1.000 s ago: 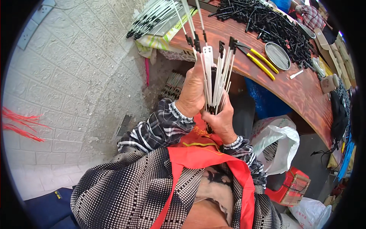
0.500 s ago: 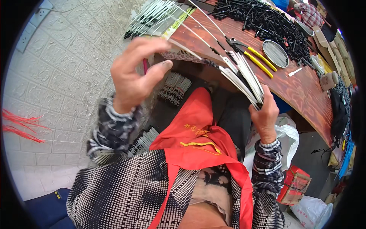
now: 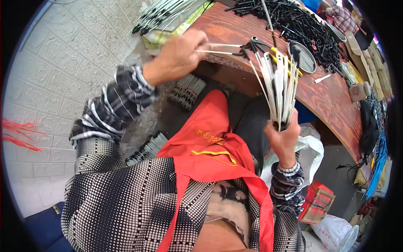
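Observation:
My right hand (image 3: 286,136) is closed round the lower end of a bundle of white ribs (image 3: 278,90), slim strips with black joints that look like umbrella ribs. The bundle stands nearly upright and fans out at the top, in front of the table's near edge. My left hand (image 3: 181,53) is closed on thin white rods (image 3: 222,48), which run across to the black joints at the top of the bundle; its fingertips are blurred. Partly behind the bundle lie yellow-handled pliers (image 3: 275,51). One more rod (image 3: 268,19) sticks up from the bundle over the table.
The reddish wooden table (image 3: 331,98) bears a heap of black parts (image 3: 289,25), a round metal dish (image 3: 307,59) and a jar (image 3: 359,91). White rods (image 3: 161,14) lie at the far left. Stacks of ribs (image 3: 187,90) lie below. A red basket (image 3: 317,202) is at right.
My left hand has moved right and closed on white rods; before, its thumb and fingers were apart. The bundle in my right hand has swung more upright and spread out.

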A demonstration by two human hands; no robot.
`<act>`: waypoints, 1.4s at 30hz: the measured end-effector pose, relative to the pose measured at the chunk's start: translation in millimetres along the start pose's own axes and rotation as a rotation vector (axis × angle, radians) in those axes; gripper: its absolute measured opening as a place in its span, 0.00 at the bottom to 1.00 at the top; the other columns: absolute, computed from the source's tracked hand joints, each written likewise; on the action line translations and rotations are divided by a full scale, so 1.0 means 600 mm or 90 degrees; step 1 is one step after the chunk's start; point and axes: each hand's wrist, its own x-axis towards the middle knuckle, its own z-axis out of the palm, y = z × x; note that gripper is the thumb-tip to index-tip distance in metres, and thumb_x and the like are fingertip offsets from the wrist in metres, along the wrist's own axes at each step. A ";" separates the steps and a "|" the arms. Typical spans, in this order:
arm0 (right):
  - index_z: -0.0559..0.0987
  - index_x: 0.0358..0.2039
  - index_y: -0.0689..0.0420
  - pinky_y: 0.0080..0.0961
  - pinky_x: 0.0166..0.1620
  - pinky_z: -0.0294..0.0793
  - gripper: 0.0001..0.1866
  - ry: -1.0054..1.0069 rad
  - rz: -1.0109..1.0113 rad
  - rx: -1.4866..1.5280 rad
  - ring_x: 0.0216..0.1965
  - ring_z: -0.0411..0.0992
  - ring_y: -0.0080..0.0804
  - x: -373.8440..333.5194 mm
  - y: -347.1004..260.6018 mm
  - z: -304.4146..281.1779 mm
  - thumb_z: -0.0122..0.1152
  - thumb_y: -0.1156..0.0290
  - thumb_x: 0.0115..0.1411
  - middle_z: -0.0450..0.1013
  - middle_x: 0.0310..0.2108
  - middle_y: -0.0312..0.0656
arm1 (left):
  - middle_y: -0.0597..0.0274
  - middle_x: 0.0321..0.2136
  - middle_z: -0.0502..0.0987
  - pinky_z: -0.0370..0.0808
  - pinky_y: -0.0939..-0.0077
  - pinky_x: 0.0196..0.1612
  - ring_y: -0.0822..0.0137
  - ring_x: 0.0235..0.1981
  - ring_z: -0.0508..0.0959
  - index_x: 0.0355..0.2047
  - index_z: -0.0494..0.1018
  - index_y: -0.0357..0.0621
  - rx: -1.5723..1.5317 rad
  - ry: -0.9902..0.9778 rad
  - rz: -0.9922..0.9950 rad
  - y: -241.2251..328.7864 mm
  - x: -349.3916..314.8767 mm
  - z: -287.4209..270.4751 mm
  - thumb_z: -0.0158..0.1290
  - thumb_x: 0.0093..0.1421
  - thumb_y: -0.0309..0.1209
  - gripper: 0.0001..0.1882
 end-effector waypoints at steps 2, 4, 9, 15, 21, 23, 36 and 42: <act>0.72 0.46 0.61 0.25 0.35 0.74 0.26 -0.016 0.076 0.103 0.30 0.75 0.27 0.001 -0.021 0.027 0.64 0.79 0.43 0.75 0.30 0.41 | 0.59 0.37 0.76 0.74 0.72 0.45 0.68 0.40 0.77 0.38 0.72 0.37 -0.394 -0.057 -0.176 0.006 -0.024 0.053 0.51 0.65 0.37 0.13; 0.72 0.41 0.61 0.21 0.34 0.72 0.22 -0.072 0.137 0.196 0.32 0.72 0.19 0.007 -0.039 0.057 0.65 0.77 0.43 0.74 0.30 0.36 | 0.62 0.37 0.75 0.74 0.77 0.44 0.76 0.39 0.76 0.45 0.69 0.36 -0.769 -0.010 -0.232 0.055 -0.036 0.105 0.47 0.68 0.42 0.19; 0.71 0.47 0.62 0.21 0.38 0.73 0.28 -0.121 0.188 0.307 0.31 0.71 0.22 0.017 -0.035 0.139 0.65 0.76 0.42 0.74 0.31 0.38 | 0.61 0.49 0.71 0.69 0.76 0.53 0.71 0.49 0.72 0.62 0.57 0.38 -1.012 0.169 -0.144 0.158 -0.035 0.175 0.50 0.66 0.46 0.33; 0.74 0.41 0.62 0.20 0.37 0.72 0.24 -0.176 0.129 0.409 0.31 0.71 0.19 0.032 -0.017 0.117 0.68 0.73 0.40 0.75 0.31 0.34 | 0.59 0.56 0.66 0.63 0.71 0.59 0.67 0.57 0.66 0.65 0.53 0.39 -0.985 0.202 -0.083 0.130 -0.052 0.145 0.58 0.59 0.46 0.41; 0.75 0.38 0.61 0.19 0.31 0.73 0.24 -0.388 0.131 0.310 0.25 0.72 0.21 0.019 0.042 0.019 0.71 0.72 0.37 0.75 0.26 0.35 | 0.58 0.55 0.67 0.59 0.68 0.62 0.65 0.58 0.66 0.60 0.63 0.44 -0.154 0.362 0.061 0.014 -0.029 -0.002 0.62 0.52 0.33 0.35; 0.74 0.38 0.62 0.19 0.29 0.73 0.25 -0.448 0.115 0.293 0.24 0.72 0.22 0.014 0.043 0.005 0.71 0.72 0.36 0.74 0.26 0.36 | 0.60 0.48 0.72 0.60 0.68 0.62 0.66 0.54 0.70 0.54 0.69 0.44 -0.076 0.223 0.075 0.003 -0.022 -0.018 0.60 0.54 0.31 0.27; 0.71 0.41 0.65 0.25 0.32 0.75 0.22 -0.320 0.328 0.545 0.25 0.74 0.34 0.092 -0.045 0.178 0.62 0.73 0.44 0.74 0.26 0.41 | 0.55 0.41 0.78 0.73 0.73 0.48 0.66 0.44 0.77 0.51 0.69 0.35 -1.128 0.015 -0.269 0.074 -0.089 0.150 0.54 0.62 0.41 0.24; 0.63 0.53 0.64 0.36 0.35 0.76 0.36 -0.295 -0.025 -0.027 0.33 0.75 0.49 0.134 -0.126 0.251 0.68 0.66 0.46 0.73 0.36 0.53 | 0.51 0.43 0.77 0.73 0.67 0.51 0.59 0.47 0.77 0.51 0.68 0.36 -1.012 0.084 -0.385 0.002 -0.052 0.151 0.56 0.59 0.36 0.23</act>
